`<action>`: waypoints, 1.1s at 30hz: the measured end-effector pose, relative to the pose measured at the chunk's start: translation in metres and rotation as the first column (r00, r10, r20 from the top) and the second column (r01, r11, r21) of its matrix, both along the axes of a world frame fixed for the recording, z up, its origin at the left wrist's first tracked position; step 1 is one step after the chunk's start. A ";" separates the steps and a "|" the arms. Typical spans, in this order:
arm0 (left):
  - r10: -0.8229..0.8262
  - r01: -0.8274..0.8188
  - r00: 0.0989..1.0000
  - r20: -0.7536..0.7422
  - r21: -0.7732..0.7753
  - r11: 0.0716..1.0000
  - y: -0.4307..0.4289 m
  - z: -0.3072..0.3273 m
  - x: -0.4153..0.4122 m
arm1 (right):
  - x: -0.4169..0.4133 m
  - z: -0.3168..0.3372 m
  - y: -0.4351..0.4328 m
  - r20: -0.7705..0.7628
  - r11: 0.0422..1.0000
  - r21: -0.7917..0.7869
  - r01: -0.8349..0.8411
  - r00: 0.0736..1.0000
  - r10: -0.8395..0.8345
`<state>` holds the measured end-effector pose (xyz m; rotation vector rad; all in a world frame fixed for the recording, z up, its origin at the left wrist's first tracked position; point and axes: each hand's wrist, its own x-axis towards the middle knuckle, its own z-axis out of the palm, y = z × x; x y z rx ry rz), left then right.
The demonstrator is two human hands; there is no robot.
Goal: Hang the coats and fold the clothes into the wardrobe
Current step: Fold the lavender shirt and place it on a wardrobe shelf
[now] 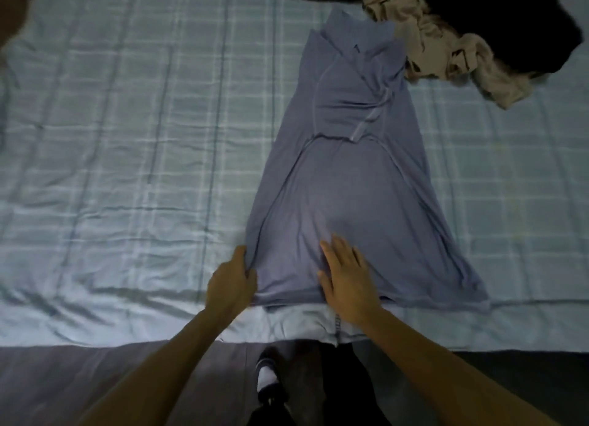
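Two hands on the shirt [344, 177] hem: left hand [231, 282] fingers pinching its corner, right hand [345, 277] fingers spread flat.

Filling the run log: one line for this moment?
stage: folding | left hand: pinching hem of blue-grey shirt | right hand: flat on it | surface: checked bedsheet

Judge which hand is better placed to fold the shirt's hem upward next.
Left. The left hand already pinches the blue-grey knit shirt at its hem corner; the right hand only lies flat on it.
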<state>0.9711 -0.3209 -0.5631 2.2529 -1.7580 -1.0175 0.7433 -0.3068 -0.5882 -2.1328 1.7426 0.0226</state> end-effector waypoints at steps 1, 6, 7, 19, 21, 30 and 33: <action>0.044 -0.048 0.997 -0.060 -0.066 0.997 -0.002 0.008 -0.008 | -0.003 0.004 0.007 -0.006 0.999 -0.010 0.041 0.999 -0.041; -0.381 0.359 0.890 -0.249 -0.133 0.924 -0.012 0.060 -0.101 | -0.045 0.028 0.033 0.069 0.934 -0.038 0.354 0.934 -0.351; -0.535 0.545 0.814 -0.225 -0.019 0.838 -0.008 0.063 -0.120 | -0.057 0.031 0.037 0.054 0.926 -0.028 0.377 0.925 -0.376; -0.663 0.680 0.733 0.149 -0.189 0.709 -0.029 0.005 -0.140 | -0.147 0.007 0.006 0.029 0.657 -0.094 0.748 0.662 -0.749; -0.696 0.729 0.685 0.218 -0.220 0.649 -0.028 -0.010 -0.142 | -0.160 0.000 0.006 -0.139 0.574 0.009 0.819 0.569 -0.810; -0.773 0.820 0.566 0.286 -0.102 0.563 -0.006 -0.032 -0.137 | -0.153 0.037 -0.007 0.317 0.517 -0.061 0.854 0.508 -0.801; -0.759 0.793 0.605 0.240 -0.104 0.600 -0.012 -0.021 -0.128 | -0.101 0.048 -0.002 0.220 0.908 -0.141 0.395 0.906 -0.360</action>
